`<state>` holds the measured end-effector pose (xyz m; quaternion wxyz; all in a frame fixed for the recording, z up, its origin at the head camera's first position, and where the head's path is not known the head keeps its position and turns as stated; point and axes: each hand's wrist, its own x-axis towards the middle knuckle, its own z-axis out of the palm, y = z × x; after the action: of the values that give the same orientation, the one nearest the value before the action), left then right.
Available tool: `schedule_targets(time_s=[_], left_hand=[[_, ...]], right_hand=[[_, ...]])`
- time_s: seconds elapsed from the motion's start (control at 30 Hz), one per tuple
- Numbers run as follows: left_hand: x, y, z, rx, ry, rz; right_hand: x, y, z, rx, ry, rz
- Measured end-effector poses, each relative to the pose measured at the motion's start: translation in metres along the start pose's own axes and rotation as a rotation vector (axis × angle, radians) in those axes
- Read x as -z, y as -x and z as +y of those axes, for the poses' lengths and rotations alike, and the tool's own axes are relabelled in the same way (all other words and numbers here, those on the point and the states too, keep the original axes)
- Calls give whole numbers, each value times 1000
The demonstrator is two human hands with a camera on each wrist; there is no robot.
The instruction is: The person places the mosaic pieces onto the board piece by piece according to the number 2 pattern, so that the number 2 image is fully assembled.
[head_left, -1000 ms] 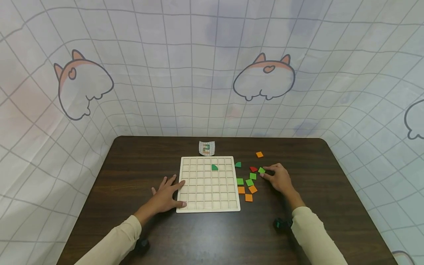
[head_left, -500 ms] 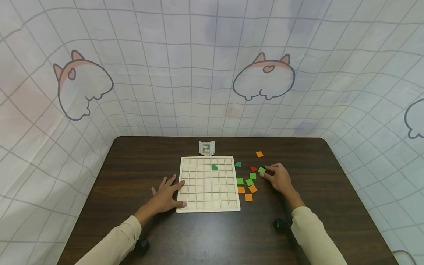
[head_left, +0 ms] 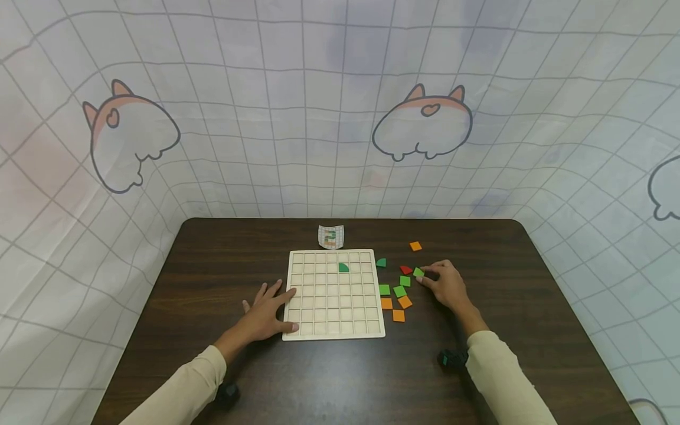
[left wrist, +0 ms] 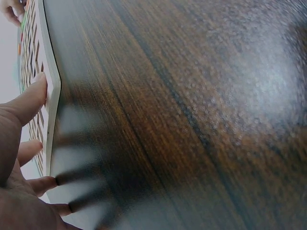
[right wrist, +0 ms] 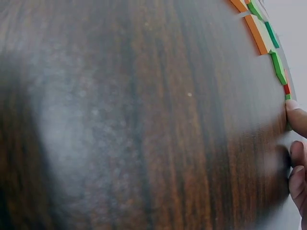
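A cream grid board (head_left: pixel 324 301) lies on the dark table, with one dark green quarter-round tile (head_left: pixel 343 267) in an upper cell. My left hand (head_left: pixel 264 316) rests at the board's left edge, thumb and index finger on its rim, the other fingers spread on the table. In the left wrist view the thumb (left wrist: pixel 33 98) lies over the board's border. To the right of the board, my right hand (head_left: pixel 448 284) pinches a light green square tile (head_left: pixel 418 272) between thumb and index finger, low at the table. A red tile (head_left: pixel 406 270) lies just left of it.
Light green tiles (head_left: pixel 399 291) and orange tiles (head_left: pixel 398 316) lie scattered between the board and my right hand. Another dark green tile (head_left: pixel 381 262) sits by the board's upper right edge. A small patterned card (head_left: pixel 331 237) stands behind the board, before a grid-patterned curtain (head_left: pixel 297 147).
Both hands stay in place, and the tiles and board keep their positions. Only the head view shifts very slightly.
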<state>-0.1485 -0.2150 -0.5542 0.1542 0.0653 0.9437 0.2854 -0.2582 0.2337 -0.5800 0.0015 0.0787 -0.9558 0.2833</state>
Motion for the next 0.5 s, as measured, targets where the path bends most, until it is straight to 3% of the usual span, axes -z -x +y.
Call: schedule_targets(time_s=[0.5], left_hand=[[-1, 0, 0, 3, -8, 3]], right_hand=[[2, -2, -3, 18, 24, -29]])
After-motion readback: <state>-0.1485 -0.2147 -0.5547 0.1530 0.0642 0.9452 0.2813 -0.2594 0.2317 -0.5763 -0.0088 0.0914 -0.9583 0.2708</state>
